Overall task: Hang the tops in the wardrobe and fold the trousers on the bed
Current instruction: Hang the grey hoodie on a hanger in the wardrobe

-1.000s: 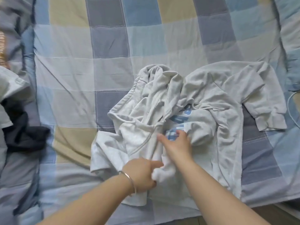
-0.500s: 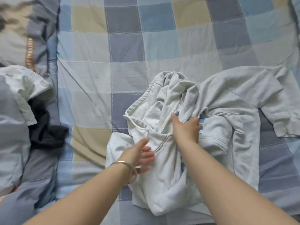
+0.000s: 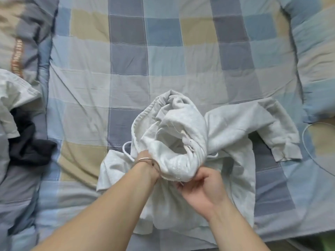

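Note:
A light grey hoodie (image 3: 183, 124) lies bunched up on the checked quilt (image 3: 126, 60) of the bed, its opening gaping towards me. One sleeve (image 3: 272, 131) stretches out to the right, and a white drawstring (image 3: 126, 153) loops out on the left. My left hand (image 3: 144, 155) reaches into the hoodie from the left; past the wrist bracelet its fingers are hidden by fabric. My right hand (image 3: 201, 187) pinches the ribbed hem at the near edge of the bunched cloth, fingers curled.
At the left edge lies a pile with a dark garment (image 3: 29, 147) and a pale one (image 3: 12, 95). A pillow (image 3: 319, 69) sits at the right, with a thin white cable (image 3: 306, 142) below it. The bed's near edge runs along the bottom right.
My left hand went from open beside the hoodie to inside it. My right hand dropped from the chest to the hem. The cloth is gathered up over my left wrist.

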Action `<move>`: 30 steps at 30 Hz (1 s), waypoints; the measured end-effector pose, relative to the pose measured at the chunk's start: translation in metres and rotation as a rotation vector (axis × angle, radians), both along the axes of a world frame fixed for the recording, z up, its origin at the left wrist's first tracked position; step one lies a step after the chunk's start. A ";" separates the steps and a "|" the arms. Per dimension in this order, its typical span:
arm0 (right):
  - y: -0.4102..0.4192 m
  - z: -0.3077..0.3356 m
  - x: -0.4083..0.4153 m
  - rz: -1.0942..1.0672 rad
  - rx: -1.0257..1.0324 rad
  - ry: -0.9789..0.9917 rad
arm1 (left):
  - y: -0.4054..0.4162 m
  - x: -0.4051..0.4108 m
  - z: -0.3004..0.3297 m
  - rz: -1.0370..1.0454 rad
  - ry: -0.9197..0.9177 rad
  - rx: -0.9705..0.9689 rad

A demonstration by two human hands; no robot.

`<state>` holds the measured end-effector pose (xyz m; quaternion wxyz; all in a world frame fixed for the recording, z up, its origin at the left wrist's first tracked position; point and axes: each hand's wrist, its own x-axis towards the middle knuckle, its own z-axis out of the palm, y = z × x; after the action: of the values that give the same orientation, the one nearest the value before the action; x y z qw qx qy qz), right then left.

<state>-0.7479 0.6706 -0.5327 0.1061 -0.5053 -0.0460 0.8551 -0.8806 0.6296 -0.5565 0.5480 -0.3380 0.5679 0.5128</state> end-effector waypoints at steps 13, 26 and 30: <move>0.039 0.182 0.040 0.609 0.809 -0.639 | 0.014 -0.002 0.320 -0.729 0.186 0.733; -0.004 0.449 0.077 0.096 0.568 0.044 | 0.002 0.055 0.606 -0.968 0.527 1.019; -0.059 0.490 0.093 -0.173 0.580 -0.009 | -0.011 0.078 0.652 -0.988 0.429 1.178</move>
<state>-0.6547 0.6115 -0.0427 0.3184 -0.4596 -0.2457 0.7919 -0.8023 0.6181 0.0955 0.6792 0.4038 0.3806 0.4804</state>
